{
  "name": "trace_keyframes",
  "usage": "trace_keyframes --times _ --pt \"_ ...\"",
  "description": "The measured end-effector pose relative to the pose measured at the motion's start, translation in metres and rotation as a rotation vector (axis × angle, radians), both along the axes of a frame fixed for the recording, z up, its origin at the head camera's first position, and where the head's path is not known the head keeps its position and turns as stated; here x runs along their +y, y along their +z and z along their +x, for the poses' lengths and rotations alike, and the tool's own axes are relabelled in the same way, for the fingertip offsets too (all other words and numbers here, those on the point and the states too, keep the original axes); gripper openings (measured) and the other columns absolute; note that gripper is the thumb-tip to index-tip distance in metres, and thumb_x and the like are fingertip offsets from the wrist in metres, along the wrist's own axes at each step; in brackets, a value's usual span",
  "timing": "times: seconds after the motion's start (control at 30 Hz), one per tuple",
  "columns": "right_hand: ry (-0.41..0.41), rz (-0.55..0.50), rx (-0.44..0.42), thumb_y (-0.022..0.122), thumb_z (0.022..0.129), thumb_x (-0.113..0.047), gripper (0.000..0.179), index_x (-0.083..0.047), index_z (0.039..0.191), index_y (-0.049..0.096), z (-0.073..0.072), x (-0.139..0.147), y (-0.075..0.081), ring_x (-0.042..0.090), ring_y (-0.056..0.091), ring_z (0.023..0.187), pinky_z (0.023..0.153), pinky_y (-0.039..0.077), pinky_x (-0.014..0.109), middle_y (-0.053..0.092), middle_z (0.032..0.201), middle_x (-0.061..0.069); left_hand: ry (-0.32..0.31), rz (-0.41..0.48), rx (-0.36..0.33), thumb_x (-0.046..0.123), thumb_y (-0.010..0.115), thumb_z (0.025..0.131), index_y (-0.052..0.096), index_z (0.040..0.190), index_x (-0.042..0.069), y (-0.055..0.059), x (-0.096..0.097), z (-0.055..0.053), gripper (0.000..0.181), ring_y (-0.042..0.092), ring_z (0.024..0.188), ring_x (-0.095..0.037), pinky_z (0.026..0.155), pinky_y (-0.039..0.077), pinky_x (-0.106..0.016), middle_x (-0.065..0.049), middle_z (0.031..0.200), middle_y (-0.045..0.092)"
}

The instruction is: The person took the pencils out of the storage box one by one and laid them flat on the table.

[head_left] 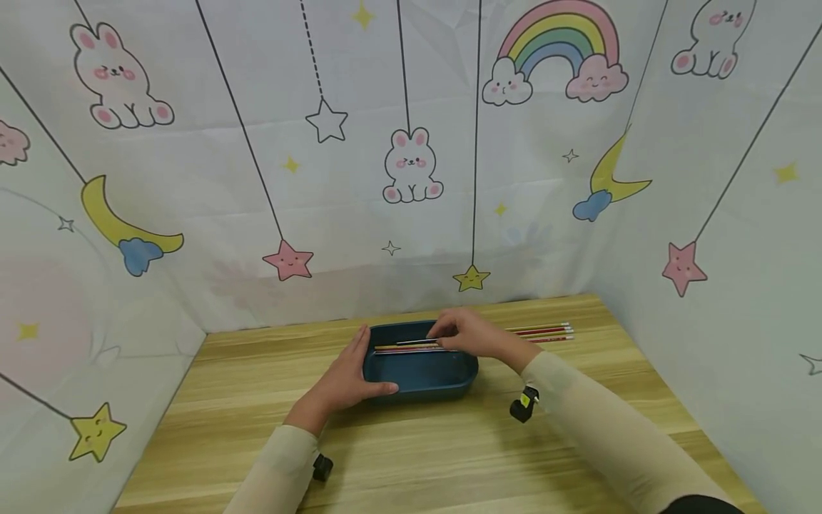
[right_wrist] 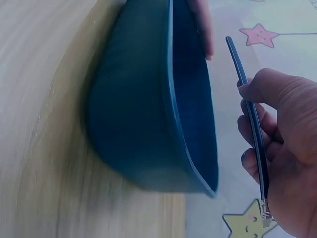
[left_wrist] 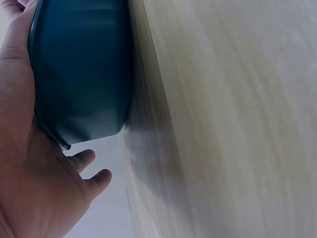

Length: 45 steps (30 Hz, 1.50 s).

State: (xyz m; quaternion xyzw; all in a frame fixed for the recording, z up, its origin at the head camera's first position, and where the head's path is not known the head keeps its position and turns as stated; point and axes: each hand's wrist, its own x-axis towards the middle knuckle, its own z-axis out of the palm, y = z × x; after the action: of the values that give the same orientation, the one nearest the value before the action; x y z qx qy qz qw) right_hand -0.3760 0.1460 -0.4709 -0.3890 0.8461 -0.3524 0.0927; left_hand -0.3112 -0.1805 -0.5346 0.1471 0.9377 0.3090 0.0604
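I count qty 1 printed backdrop (head_left: 359, 221) at 12 o'clk, wrapping to 9 and 3; qty 1 wood-grain table (head_left: 437, 450) below it; qty 2 sleeved forearms (head_left: 604, 421); qty 1 dk teal tray (head_left: 420, 392) on the table's far half; qty 2 hands; qty 2 blk wrist units (head_left: 523, 405). Pencils, smallest: qty 1 dk pencil (right_wrist: 255, 129) in hand; min. 2 pencils in the tray (head_left: 404, 349); min. 3 pencils on the table (head_left: 539, 331), at the tray's 2 o'clk, eraser ends toward 3. Exact qty of both groups: can't tell, overlap.

Pose: L forearm enters from 7 o'clk, R forearm from 4. My L hand (head_left: 343, 378) sits at the tray's 9 o'clk, fingers extended along the end wall, thumb spread to the rim at 7. My R hand (head_left: 469, 334) is at the tray's 1 o'clk, above the rim, fingers bent, thumb opposed.

Pos. rel. to fingers: R thumb + fingers pinch the dk pencil; in R wrist view its plain end pts to 11 o'clk past the thumb, eraser end to 6 nr the palm heel. In head view the plain end lies over the tray, nr the loose pencils; contact w/ them: can't tell.
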Motion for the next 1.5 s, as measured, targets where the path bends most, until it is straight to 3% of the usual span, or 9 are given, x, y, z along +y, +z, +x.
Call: trace_keyframes --times 0.33,0.63,0.77,0.93,1.13,1.5 --pt "-0.004 0.025 0.048 0.072 0.106 -0.008 0.02 -0.012 0.119 0.087 0.002 0.032 0.01 0.012 0.063 0.087 0.074 0.057 0.033 0.072 0.104 -0.002 0.001 0.002 -0.002 0.069 0.089 0.085 0.005 0.179 0.012 0.003 0.002 0.003 0.139 0.014 0.169 -0.041 0.13 0.024 -0.067 -0.01 0.187 0.003" --pt "-0.003 -0.002 0.03 0.072 0.106 -0.003 0.021 -0.009 0.12 0.086 0.003 0.059 0.016 0.015 0.063 0.084 0.07 0.056 0.033 0.072 0.106 0.0 -0.003 0.012 -0.003 0.071 0.088 0.084 0.006 0.179 0.01 0.002 0.001 0.003 0.139 0.014 0.169 -0.042 0.13 0.025 -0.067 -0.01 0.187 0.002" --pt "-0.014 -0.005 -0.006 0.071 0.107 -0.002 0.022 -0.008 0.121 0.086 0.003 0.07 0.018 0.018 0.064 0.079 0.067 0.061 0.038 0.072 0.108 0.004 -0.005 0.008 -0.006 0.072 0.088 0.084 0.005 0.179 0.013 0.001 0.001 0.002 0.14 0.013 0.17 -0.041 0.13 0.024 -0.067 -0.008 0.187 0.001" --pt "-0.035 -0.017 -0.056 0.07 0.106 0.0 0.023 -0.008 0.12 0.086 0.0 0.088 0.019 0.025 0.068 0.081 0.071 0.066 0.04 0.071 0.106 0.01 -0.004 0.011 -0.004 0.071 0.088 0.084 0.005 0.179 0.012 0.001 0.001 0.002 0.139 0.013 0.169 -0.041 0.13 0.024 -0.068 -0.009 0.187 0.002" --pt "-0.037 0.027 -0.004 0.074 0.103 -0.001 0.019 -0.008 0.114 0.088 -0.006 0.11 0.02 0.018 0.065 0.084 0.073 0.058 0.031 0.072 0.102 0.001 0.0 0.005 -0.006 0.071 0.088 0.084 0.005 0.179 0.012 0.002 0.001 0.003 0.139 0.013 0.169 -0.041 0.13 0.024 -0.067 -0.008 0.187 0.002" --pt "-0.142 0.055 -0.043 0.071 0.108 -0.008 0.021 -0.007 0.125 0.084 0.001 0.143 0.02 0.02 0.066 0.1 0.082 0.057 0.037 0.074 0.12 0.007 -0.005 0.007 0.007 0.071 0.089 0.084 0.007 0.179 0.009 0.003 0.001 0.003 0.139 0.015 0.169 -0.043 0.129 0.025 -0.068 -0.011 0.186 0.004"
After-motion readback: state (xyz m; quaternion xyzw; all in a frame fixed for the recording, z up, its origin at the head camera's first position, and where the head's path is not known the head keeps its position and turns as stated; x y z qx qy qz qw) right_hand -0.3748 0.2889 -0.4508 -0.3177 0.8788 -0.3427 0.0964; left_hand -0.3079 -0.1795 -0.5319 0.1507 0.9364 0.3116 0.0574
